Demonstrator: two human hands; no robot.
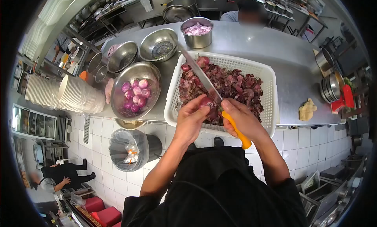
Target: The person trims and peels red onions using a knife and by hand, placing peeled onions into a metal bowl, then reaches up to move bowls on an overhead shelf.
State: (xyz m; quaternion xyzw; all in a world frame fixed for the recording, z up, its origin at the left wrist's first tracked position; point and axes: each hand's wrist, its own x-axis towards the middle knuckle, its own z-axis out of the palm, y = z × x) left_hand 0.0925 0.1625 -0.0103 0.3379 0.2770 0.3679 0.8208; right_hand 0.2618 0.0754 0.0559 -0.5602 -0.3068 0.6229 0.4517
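Note:
Over the near side of a white plastic basket [270, 94], my left hand [191, 119] grips a red onion [207, 102] between thumb and fingers. My right hand [239, 119] is closed on a knife with a yellow handle [236, 129]. Its long blade [201, 75] slants up and to the left, close against the onion. Dark red onion skins [241, 89] fill much of the basket below both hands. A few whole red onions [202, 61] lie at its far left corner. Peeled purple onions [135, 95] sit in a steel bowl left of the basket.
A steel pot [197, 38] of sliced onion stands behind the basket, beside two steel bowls [159, 46]. Stacked white containers [74, 92] are at the left. A yellowish cloth [307, 110] lies at the right. A lined bin [129, 148] stands on the floor. Other people are nearby.

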